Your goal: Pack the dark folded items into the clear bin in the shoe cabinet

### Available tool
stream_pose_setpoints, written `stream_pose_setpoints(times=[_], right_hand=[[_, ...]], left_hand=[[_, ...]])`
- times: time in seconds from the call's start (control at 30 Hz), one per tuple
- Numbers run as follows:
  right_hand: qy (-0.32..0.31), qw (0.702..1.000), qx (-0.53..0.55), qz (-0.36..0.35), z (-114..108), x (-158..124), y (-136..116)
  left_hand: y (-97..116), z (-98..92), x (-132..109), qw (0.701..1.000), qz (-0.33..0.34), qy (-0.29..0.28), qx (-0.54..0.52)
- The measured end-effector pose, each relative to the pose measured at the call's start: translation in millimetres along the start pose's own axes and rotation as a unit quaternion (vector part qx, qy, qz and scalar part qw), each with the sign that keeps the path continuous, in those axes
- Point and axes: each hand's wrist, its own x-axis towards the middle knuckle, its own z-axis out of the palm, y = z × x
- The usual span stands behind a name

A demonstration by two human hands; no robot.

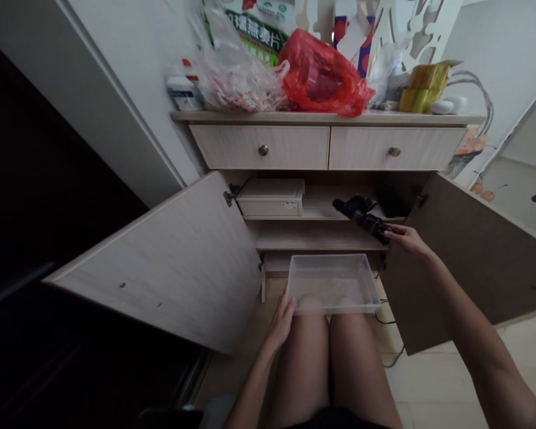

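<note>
My left hand (283, 316) grips the left side of a clear plastic bin (330, 283), which rests on my knees and holds nothing that I can make out. My right hand (406, 238) is closed on the near end of a dark folded umbrella-like item (366, 221), held slanting at the front of the cabinet's upper shelf (321, 202). On that shelf at the left sits a white drawer box (272, 196). A dark object (390, 199) lies deeper at the shelf's right end.
Both cabinet doors stand open, the left door (174, 262) and the right door (469, 256). Above are two closed drawers (263, 161). The cabinet top carries a red plastic bag (321, 71), yellow tape rolls (424, 86) and a white bottle (183, 92). A cable lies on the floor.
</note>
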Motion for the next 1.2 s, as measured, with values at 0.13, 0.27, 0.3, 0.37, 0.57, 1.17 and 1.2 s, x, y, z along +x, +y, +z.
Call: stream_pose_setpoints(times=[0.13, 0.27, 0.3, 0.37, 0.57, 1.17, 1.2], right_hand=[[-0.103, 0.990, 0.075, 0.068, 13, -46, -13], [-0.249, 0.964, 0.064, 0.069, 44, -65, -28], [-0.270, 0.959, 0.058, 0.064, 51, -66, -30], [-0.291, 0.954, 0.043, 0.051, 61, -66, -30], [-0.267, 0.960, -0.072, -0.040, 74, -58, -16], [-0.140, 0.774, -0.570, -0.238, 118, -49, 8], [-0.139, 0.775, -0.570, -0.236, 120, -48, 9]], left_hand=[[5, 0.2, 1, 1.000, 0.008, -0.004, -0.013], [10, 0.8, -3, 1.000, 0.018, -0.009, -0.001], [11, 1.0, -4, 1.000, 0.016, -0.007, 0.003], [11, 1.1, -6, 1.000, 0.015, -0.002, 0.008], [9, -4.9, -6, 1.000, 0.021, -0.013, 0.012], [3, -7.6, -2, 1.000, 0.019, -0.017, 0.003], [3, -7.6, -2, 1.000, 0.019, -0.016, 0.003]])
